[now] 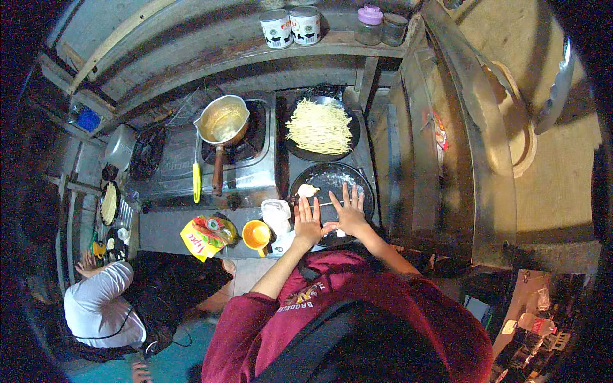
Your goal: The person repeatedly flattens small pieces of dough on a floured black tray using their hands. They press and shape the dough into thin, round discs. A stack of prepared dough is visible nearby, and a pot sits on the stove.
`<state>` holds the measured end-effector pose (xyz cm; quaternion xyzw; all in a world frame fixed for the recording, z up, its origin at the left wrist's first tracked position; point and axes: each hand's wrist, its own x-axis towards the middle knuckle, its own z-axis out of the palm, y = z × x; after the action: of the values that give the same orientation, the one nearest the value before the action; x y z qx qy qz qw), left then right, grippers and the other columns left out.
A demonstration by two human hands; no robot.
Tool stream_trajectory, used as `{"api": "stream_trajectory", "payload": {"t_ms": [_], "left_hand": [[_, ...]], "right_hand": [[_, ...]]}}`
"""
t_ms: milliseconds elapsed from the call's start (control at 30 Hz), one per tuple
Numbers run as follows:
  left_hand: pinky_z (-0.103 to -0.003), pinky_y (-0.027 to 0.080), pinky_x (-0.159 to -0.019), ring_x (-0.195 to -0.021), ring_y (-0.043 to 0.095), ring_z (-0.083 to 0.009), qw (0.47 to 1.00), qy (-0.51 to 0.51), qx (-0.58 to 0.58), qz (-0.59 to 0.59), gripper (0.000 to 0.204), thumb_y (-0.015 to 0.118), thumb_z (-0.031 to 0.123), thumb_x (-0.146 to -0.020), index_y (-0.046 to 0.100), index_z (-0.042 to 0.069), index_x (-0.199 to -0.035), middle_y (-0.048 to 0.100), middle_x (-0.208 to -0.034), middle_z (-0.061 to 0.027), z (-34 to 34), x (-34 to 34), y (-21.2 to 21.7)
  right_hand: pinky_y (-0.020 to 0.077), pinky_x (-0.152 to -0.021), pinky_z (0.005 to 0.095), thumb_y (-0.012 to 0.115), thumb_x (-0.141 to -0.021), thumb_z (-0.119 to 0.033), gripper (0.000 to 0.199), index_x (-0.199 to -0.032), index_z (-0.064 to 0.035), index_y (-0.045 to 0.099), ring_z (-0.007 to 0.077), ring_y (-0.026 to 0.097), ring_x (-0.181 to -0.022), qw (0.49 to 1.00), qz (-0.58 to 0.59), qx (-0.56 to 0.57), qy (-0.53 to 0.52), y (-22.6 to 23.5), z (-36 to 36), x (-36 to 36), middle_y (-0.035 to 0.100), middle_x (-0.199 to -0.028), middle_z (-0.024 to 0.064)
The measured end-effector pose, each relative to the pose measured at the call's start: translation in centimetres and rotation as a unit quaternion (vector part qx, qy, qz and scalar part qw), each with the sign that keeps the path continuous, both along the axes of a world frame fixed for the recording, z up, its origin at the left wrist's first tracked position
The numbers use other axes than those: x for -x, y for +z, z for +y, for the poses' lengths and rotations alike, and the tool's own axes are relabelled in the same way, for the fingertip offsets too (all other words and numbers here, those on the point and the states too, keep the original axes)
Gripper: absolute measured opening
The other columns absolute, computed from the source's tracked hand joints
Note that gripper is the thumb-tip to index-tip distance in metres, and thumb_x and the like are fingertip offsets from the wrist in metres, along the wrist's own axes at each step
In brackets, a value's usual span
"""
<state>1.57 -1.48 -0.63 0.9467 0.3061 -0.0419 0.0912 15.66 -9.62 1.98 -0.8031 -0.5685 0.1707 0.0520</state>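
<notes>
My left hand point(308, 221) and my right hand point(350, 216) lie side by side, palms down with fingers stretched out, over a round black tray point(329, 174) dusted with white flour. The thumbs come close together or touch. Between the fingers shows a thin pale dough strand point(324, 203); its ends are hidden under the hands. A small dough lump point(308, 191) rests on the tray just beyond my left fingertips. Behind this tray, a dark plate holds a heap of thin pale dough strips point(319, 127).
A saucepan point(221, 121) sits on the gas stove point(172, 159), beside a yellow-green handle point(196, 182). Left of my hands are a white crumpled bag point(276, 216), an orange mug point(256, 235) and a yellow packet point(205, 237). Another person in a white shirt point(102, 306) works at far left.
</notes>
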Motion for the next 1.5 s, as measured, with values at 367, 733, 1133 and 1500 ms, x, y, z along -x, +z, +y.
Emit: {"api": "stream_trajectory", "payload": {"t_ms": [367,733,1133,1500], "left_hand": [[-0.049,0.003,-0.106,-0.131,0.015,-0.0388,0.994,0.025,-0.098,-0.051,0.108,0.039,0.074,-0.067,0.02,-0.01,-0.133,0.018,-0.138,-0.0314,0.3,0.5,-1.2],[-0.047,0.007,-0.107,-0.133,0.007,-0.0398,0.999,0.027,0.038,0.008,0.119,0.048,0.075,-0.062,0.008,-0.012,-0.134,0.005,-0.14,-0.0316,-0.5,1.9,0.5],[-0.041,0.021,-0.104,-0.131,0.02,-0.0331,0.998,-0.013,-0.032,0.05,0.119,0.051,0.075,-0.057,0.019,-0.01,-0.133,0.02,-0.14,-0.026,-0.5,3.6,1.9],[-0.043,0.027,-0.101,-0.13,0.023,-0.0308,0.999,-0.016,-0.021,0.024,0.11,0.053,0.07,-0.062,0.022,-0.007,-0.133,0.022,-0.14,-0.0238,-1.0,4.4,2.2]], "right_hand": [[0.0053,-0.104,0.055,0.058,-0.063,-0.066,0.104,-0.141,-0.0159,0.011,0.048,0.001,-0.13,0.999,-0.037,-0.029,0.0,0.4,-0.7,-0.5,0.0,-0.141,0.0302],[0.0044,-0.106,0.0504,0.059,-0.062,-0.066,0.109,-0.141,-0.0092,0.01,0.0428,-0.003,-0.132,1.0,-0.026,0.014,0.0,-0.7,-2.9,-0.4,-0.003,-0.14,0.0331],[0.0013,-0.105,0.0522,0.049,-0.065,-0.073,0.11,-0.139,-0.001,0.013,0.0398,0.002,-0.133,0.997,-0.048,0.055,-0.027,1.0,-4.4,0.3,0.006,-0.141,0.0307],[0.0009,-0.103,0.0564,0.052,-0.07,-0.063,0.103,-0.138,0.0019,0.01,0.0294,0.008,-0.135,0.995,-0.039,0.086,-0.029,2.7,-5.2,-0.4,0.01,-0.144,0.0199]]}}
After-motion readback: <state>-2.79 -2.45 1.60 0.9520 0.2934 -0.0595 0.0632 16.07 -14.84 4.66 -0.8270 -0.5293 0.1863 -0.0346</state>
